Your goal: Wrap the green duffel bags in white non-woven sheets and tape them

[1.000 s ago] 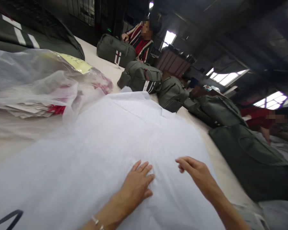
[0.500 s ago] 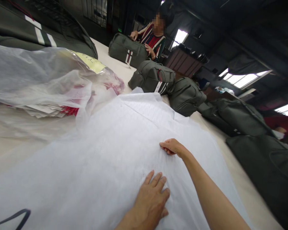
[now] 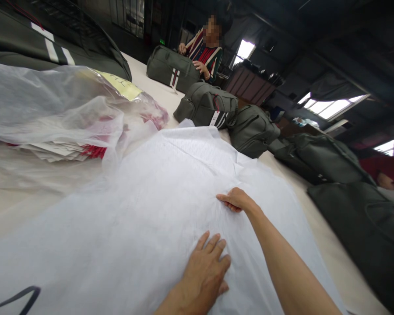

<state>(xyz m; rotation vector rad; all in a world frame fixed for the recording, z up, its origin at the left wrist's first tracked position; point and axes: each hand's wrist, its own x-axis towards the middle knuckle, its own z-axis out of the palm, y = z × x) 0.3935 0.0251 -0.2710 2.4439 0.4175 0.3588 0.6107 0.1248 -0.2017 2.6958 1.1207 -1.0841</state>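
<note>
A large sheet of thin white material [image 3: 144, 210] covers the near and middle part of the table. My left hand [image 3: 205, 269] lies flat on it, palm down and fingers spread. Just beyond and to the right, my right hand [image 3: 234, 200] is closed in a pinch on the sheet, and small creases run out from its fingertips. A dark line shows on the sheet at the lower left.
Clear plastic bags [image 3: 52, 103] with tags and red strings lie at the left, near a large dark bag [image 3: 95, 48]. Green bags [image 3: 206, 105] line the table's far side [image 3: 136, 72]. A person in a striped top [image 3: 213, 57] handles one.
The view has shifted slightly. My right hand keeps its pinch and the creases round it look sharper. My left hand remains flat on the sheet.
</note>
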